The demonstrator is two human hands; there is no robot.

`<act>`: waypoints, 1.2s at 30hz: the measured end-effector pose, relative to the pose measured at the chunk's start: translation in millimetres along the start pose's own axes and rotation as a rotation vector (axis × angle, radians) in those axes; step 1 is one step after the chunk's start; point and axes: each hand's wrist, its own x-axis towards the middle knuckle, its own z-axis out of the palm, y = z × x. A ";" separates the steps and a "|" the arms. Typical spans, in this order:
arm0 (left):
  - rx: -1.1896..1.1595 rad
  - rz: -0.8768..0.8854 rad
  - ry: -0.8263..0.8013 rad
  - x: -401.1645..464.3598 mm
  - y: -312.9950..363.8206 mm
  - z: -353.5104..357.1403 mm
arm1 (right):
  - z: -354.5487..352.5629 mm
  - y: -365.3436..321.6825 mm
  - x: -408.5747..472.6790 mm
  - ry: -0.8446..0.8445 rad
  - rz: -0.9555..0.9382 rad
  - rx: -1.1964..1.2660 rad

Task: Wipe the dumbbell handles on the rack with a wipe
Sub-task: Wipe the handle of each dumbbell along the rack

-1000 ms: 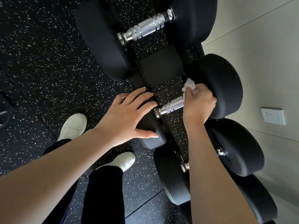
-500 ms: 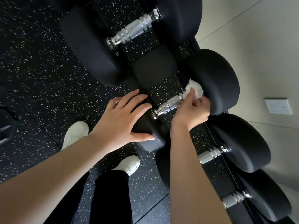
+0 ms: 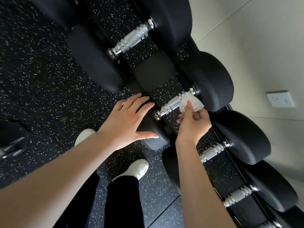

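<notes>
The wiping of one handle (image 3: 174, 103) is in hand: the right hand (image 3: 193, 124) pinches the white wipe (image 3: 191, 102) against that handle's far end, just beyond its fingertips. The left hand (image 3: 125, 119) lies spread flat on the near black weight (image 3: 153, 137), steadying it. Next, I judge, the wipe must be drawn along the bare metal toward the left hand. Four handles show on the rack (image 3: 154, 72); one wipe; two hands.
</notes>
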 end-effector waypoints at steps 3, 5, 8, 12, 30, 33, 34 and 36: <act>0.065 0.024 0.018 2.5 -7.3 -23.7 | 3.7 -23.4 -10.7 -0.084 -0.092 -0.031; 0.107 0.034 0.038 6.1 -18.4 -44.5 | 11.8 -39.0 -17.4 -0.126 -0.138 -0.047; 0.153 0.033 0.084 11.5 -42.3 -77.8 | 30.9 -58.4 -26.8 -0.156 -0.182 -0.056; 0.226 -0.018 0.116 16.6 -82.4 -111.3 | 67.9 -74.6 -37.3 -0.151 -0.182 -0.072; 0.160 -0.122 0.032 43.7 -145.6 -98.9 | 198.2 -117.3 8.3 0.112 0.231 0.142; 0.137 -0.115 0.052 44.4 -146.9 -97.1 | 202.0 -125.2 8.5 0.138 0.315 0.226; 0.127 -0.113 0.055 44.3 -147.4 -96.3 | 202.0 -126.7 6.3 0.132 0.331 0.248; 0.108 -0.110 0.066 44.7 -147.6 -95.8 | 202.0 -126.8 3.4 0.115 0.326 0.287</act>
